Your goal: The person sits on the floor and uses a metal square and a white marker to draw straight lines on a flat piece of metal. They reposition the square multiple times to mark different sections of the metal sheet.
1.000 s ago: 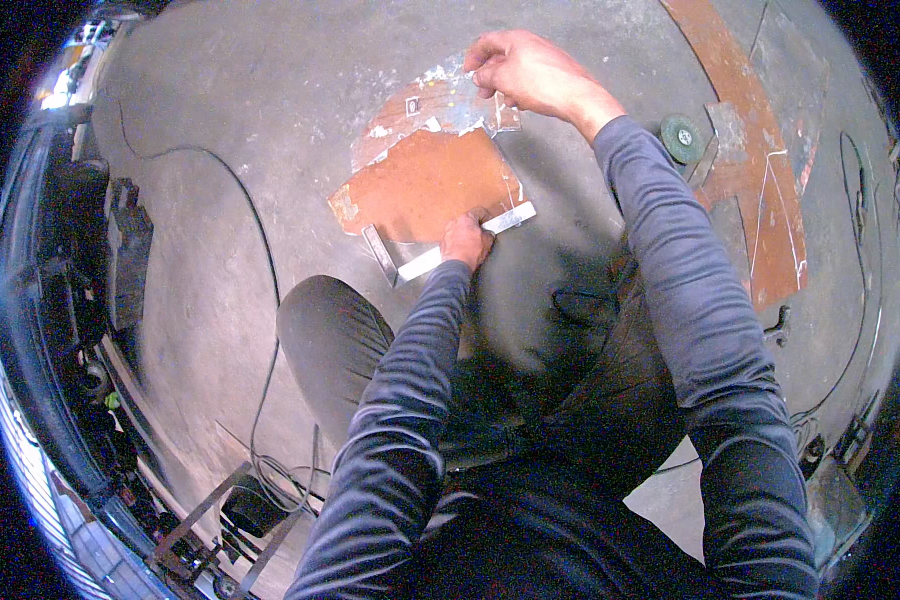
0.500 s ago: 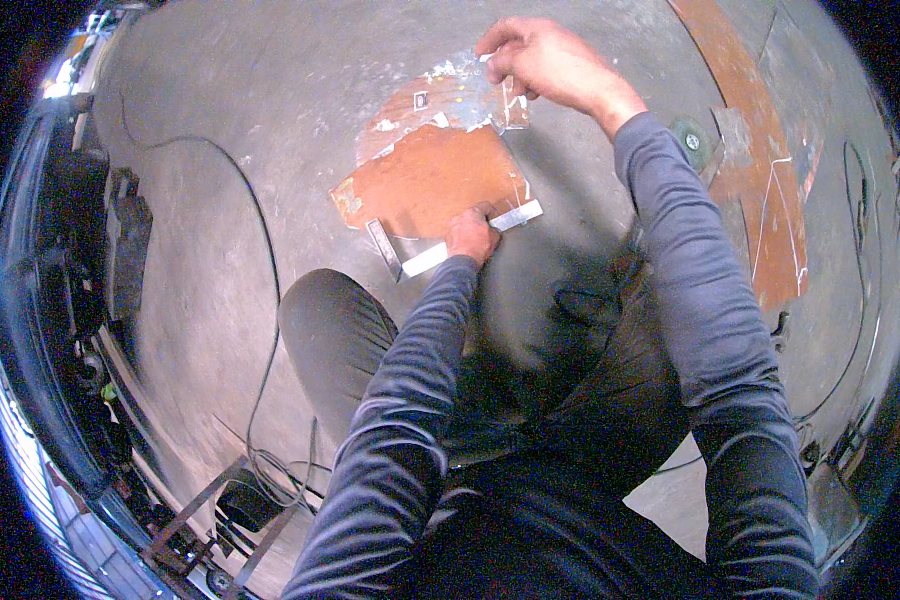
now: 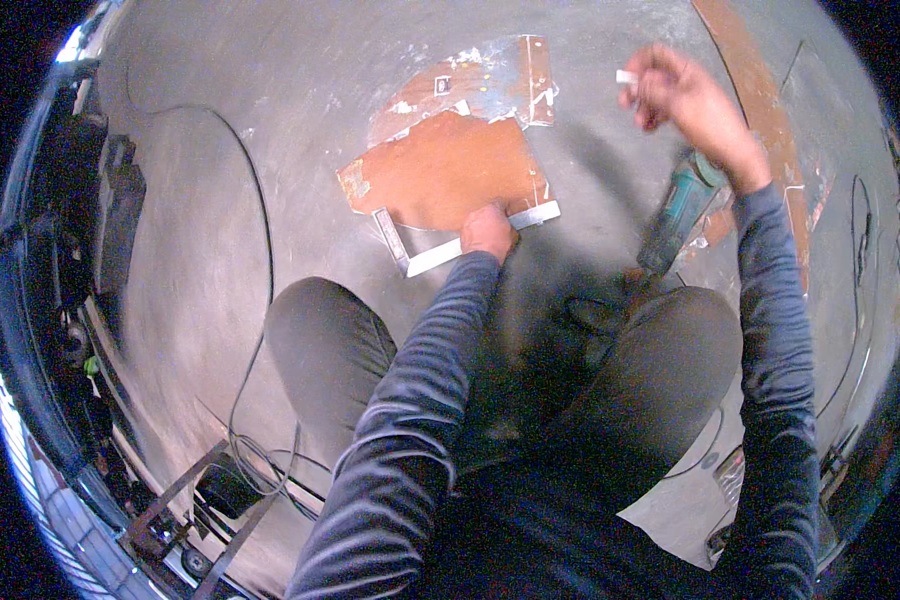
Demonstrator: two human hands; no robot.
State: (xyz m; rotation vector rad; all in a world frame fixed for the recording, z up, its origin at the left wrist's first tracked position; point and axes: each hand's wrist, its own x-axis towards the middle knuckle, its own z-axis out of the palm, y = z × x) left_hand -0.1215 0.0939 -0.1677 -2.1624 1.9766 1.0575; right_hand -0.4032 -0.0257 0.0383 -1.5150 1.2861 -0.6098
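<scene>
Concrete floor, cut sheets: left hand on metal square, right hand raised with white bit

Grey concrete floor (image 3: 200,260), brown sheet (image 3: 440,165) lying ahead of the person, paint-marked sheet (image 3: 420,98) just beyond it. Metal square (image 3: 435,259) sits at the brown sheet's near side. Its blade is the long axis: slanted, lower left to upper right, free end pointing right and away from the person. Short arm runs from the corner away and slightly left; corner is the part nearest the person.

Left hand (image 3: 488,232) closed on the blade around its middle, so blade shows both sides of the fist; corner and short arm left of the grip, free end right. Fingers' undersides hidden.

Right hand (image 3: 685,105) is up right of the sheets, slightly blurred, fingertips pinching a small white piece (image 3: 625,76). Piece pokes out left of the fingertips, roughly crosswise; exact shape unclear.

Teal angle grinder (image 3: 682,205) on floor below right hand, partly covered by wrist. Long brown strip (image 3: 765,110) farther right. Dark cable (image 3: 260,200) on the left.
</scene>
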